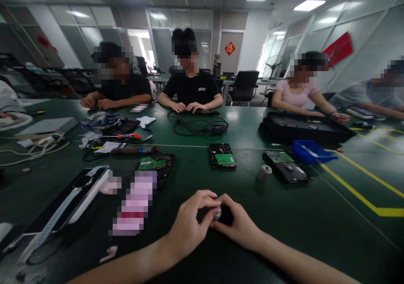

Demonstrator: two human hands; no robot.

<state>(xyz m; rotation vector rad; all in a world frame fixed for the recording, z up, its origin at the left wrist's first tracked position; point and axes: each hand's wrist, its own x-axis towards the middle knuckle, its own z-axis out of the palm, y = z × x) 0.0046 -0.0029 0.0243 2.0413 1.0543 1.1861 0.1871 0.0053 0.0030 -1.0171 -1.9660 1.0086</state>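
My left hand [192,216] and my right hand [237,223] meet above the green table. The fingers of both close around a small silver round metal part [217,213], mostly hidden by the fingertips, so its exact kind cannot be made out. Beyond my right hand stands a short silver metal cylinder [264,173]. A hard drive with a green circuit board [223,156] lies straight ahead of my hands. Another hard drive [288,166] rests to the right of the cylinder, and a third [162,170] sits to the left, partly behind a blurred pink object.
On the left are a watch [82,182] on a dark flat device, a pink earbud [109,253], an electric screwdriver [135,150] and a red-handled screwdriver [128,136]. Black cable [202,125], a black tray [306,128] and a blue bin [312,151] lie farther off. Several people sit opposite.
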